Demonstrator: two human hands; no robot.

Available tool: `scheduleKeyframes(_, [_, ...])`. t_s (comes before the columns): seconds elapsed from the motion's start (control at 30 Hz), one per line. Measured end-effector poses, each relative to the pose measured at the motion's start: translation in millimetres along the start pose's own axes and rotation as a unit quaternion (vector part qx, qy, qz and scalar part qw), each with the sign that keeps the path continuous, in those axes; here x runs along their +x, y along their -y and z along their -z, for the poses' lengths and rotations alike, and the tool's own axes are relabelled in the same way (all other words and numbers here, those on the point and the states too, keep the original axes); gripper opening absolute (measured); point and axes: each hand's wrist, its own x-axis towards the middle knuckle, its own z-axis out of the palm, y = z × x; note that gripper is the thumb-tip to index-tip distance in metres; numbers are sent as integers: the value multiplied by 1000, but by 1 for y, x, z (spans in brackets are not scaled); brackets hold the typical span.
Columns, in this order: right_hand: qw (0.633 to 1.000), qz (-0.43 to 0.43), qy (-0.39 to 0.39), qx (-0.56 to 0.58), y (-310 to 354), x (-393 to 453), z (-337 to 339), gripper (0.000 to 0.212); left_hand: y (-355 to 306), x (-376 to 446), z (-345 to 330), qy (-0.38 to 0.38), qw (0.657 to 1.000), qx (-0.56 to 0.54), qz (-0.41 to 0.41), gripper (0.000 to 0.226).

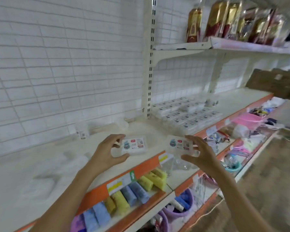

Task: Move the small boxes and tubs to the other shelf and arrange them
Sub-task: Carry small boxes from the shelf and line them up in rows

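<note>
Shelf (40, 164): wide white board, orange front edge, bare on the left half. On its far right, past the upright post, sits a stack of small boxes (187, 113), flat clear plastic, laid in rows.

Left box (134, 145): near the shelf's front edge, middle of frame, label up; can't tell if it's resting on the board or just above it. Left hand (107, 151) grips its left end, thumb under, fingers over the top.

Right box (181, 144): off the shelf, hanging just past the front edge. Right hand (199, 151) pinches its right end, fingers curled round it.

Handling guess: light, rigid, slick plastic, lids may pop. Hold by the short ends, as now. Set flat, don't squeeze.
</note>
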Motion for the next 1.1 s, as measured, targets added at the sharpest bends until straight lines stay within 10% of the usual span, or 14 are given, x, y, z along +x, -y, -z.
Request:
scheduleKeyframes(0.57, [995,-94,-3,-27,-163,-90,151,64,-107,32,-216,34,998,-59,16,55])
scheduleKeyframes(1.1, [994,44,94,-27,-216,141,156,68,-54,187,-242,-76,995,11,65,55])
